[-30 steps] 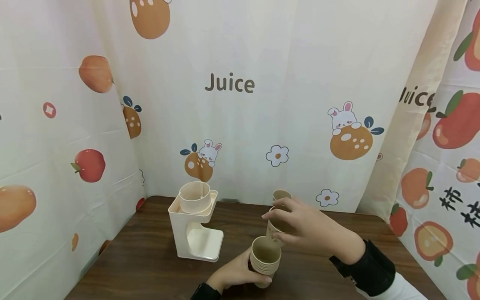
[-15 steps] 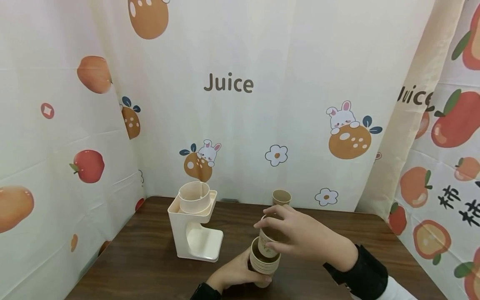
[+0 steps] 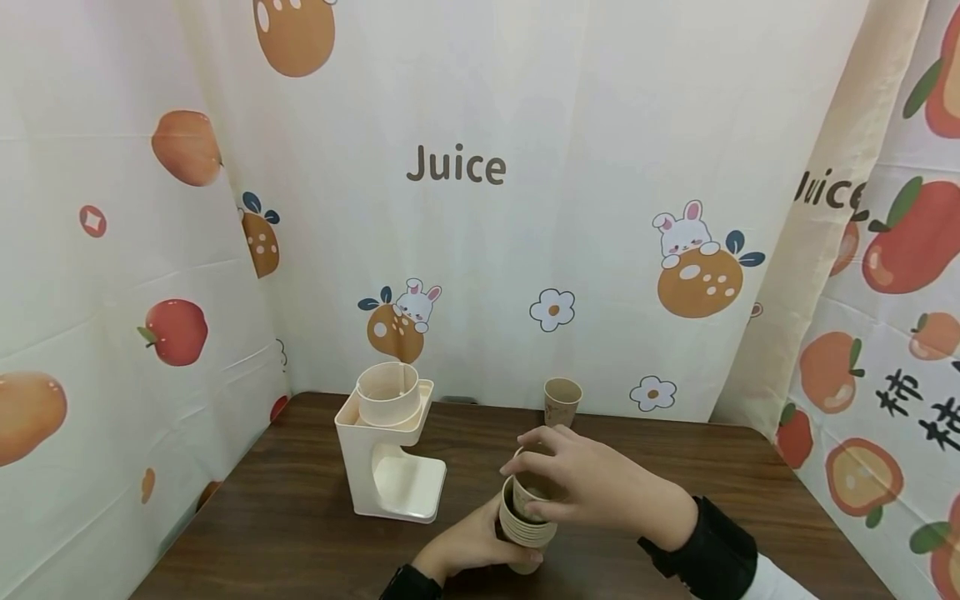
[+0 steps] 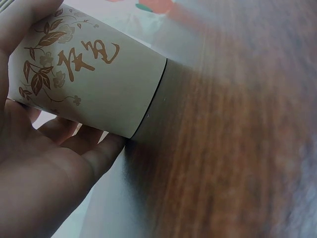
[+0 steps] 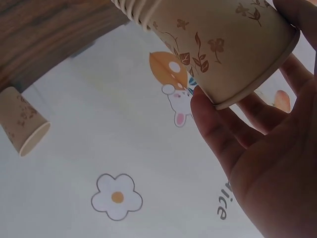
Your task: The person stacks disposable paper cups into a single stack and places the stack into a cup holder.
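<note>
My left hand (image 3: 471,538) grips a stack of beige paper cups (image 3: 527,531) by its side, above the dark wooden table. The left wrist view shows brown leaf print and writing on the lowest cup (image 4: 106,74), with the thumb and fingers around it. My right hand (image 3: 592,483) pinches a single paper cup (image 5: 223,54) near its rim. That cup's lower part is inside the mouth of the stack, and its upper part stands out. The right hand hides part of the cup in the head view.
Behind the right hand, another paper cup (image 3: 562,403) stands upright near the table's back edge. To the left stands a cream-coloured stand (image 3: 362,471) with a round holder (image 3: 389,408) on top. Curtains with fruit prints (image 3: 480,250) enclose the table (image 3: 285,517).
My right hand has moved left and down, bringing its paper cup from behind the stack into the stack's mouth. The cup at the back shows more now. My left hand has stayed put.
</note>
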A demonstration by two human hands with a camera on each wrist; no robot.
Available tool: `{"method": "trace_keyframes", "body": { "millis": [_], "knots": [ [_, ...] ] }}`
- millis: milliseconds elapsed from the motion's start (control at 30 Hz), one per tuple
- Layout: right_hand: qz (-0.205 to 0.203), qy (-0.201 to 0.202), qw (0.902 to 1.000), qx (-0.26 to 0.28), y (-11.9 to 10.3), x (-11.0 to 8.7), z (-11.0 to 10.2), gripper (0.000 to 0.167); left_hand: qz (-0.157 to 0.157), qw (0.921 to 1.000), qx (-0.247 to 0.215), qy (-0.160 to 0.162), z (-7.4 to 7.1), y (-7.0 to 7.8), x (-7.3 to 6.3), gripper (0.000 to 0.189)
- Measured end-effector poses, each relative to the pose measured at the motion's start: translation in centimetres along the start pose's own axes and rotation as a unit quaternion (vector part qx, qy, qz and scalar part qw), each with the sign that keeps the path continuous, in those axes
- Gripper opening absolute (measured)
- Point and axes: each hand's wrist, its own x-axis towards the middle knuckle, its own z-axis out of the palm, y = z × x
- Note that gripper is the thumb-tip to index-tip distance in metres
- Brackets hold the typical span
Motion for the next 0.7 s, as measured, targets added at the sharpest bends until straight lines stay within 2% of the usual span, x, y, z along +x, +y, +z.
{"method": "trace_keyframes", "body": {
  "millis": [367, 567, 700],
  "knots": [
    [-0.030, -0.004, 0.9995, 0.005, 0.4, -0.1, 1.8, 0.034, 0.006, 0.9999, 0.011, -0.010, -0.2, -0.2, 0.1, 0.078],
    [-0.021, -0.034, 0.9988, 0.030, 0.5, -0.2, 2.6, 0.034, 0.007, 0.9995, -0.008, -0.030, -0.3, -0.5, 0.1, 0.066],
    [-0.011, -0.047, 0.9981, 0.038, 0.6, -0.3, 3.0, 0.035, -0.001, 0.9997, -0.008, -0.025, -0.2, -0.4, 0.0, 0.065]
  ]
}}
